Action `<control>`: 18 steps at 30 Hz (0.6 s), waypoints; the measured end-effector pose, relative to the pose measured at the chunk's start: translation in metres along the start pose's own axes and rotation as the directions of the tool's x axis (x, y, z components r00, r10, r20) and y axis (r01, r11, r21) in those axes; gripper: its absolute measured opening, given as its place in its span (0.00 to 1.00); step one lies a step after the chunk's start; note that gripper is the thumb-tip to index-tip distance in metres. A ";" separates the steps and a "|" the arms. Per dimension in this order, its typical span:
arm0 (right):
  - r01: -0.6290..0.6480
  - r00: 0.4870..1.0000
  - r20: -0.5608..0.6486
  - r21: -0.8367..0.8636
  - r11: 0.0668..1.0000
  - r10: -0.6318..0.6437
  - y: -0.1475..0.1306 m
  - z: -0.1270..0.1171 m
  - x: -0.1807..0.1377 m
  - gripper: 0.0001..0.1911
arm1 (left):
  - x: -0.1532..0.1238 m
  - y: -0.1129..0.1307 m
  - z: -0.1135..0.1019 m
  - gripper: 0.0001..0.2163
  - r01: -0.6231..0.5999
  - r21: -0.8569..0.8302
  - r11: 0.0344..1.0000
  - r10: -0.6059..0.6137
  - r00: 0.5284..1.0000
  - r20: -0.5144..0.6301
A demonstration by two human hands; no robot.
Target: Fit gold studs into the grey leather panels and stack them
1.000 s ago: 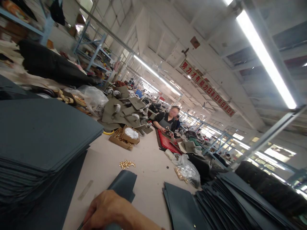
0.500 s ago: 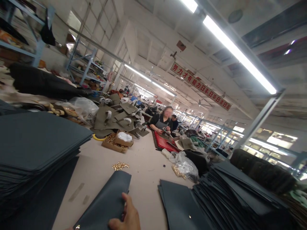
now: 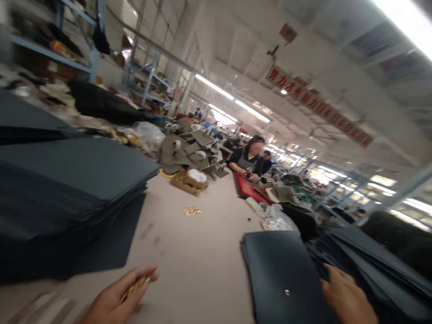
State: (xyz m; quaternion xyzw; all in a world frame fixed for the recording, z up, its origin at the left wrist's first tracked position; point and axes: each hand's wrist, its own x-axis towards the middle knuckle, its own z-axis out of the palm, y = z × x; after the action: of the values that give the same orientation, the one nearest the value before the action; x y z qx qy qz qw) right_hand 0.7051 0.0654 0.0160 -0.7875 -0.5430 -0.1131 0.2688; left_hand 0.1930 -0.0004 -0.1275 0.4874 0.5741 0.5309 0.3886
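My left hand is low on the left, curled round several small gold metal fittings that show between thumb and fingers. On the right, my right hand is at the right edge of a dark blue leather-like panel, thumb toward its face; the other fingers are partly hidden and blurred. One small gold fitting is set in that panel. The panel lies over the left side of a fanned pile of similar panels. A small heap of gold fittings sits mid-table.
A tall stack of dark panels fills the left of the table. Farther back are a cardboard box, grey-green pieces with white-wrapped handles and a plastic bag. A co-worker is across the table beside a red piece.
My right hand has carried the dark panel from the table's middle to the right-hand pile. My left hand has come into view with gold fittings. The camera view has shifted.
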 end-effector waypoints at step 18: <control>0.377 0.556 0.019 0.885 0.272 -0.831 -0.296 0.091 -0.199 0.14 | -0.009 0.038 0.000 0.20 0.410 -0.560 0.719 -0.288 0.910 0.297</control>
State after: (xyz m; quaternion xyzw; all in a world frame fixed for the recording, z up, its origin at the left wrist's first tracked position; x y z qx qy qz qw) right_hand 0.3469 0.0355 -0.0640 -0.2864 -0.8438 0.2506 0.3785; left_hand 0.2009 -0.0104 -0.0903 0.2655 0.4135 0.5555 0.6707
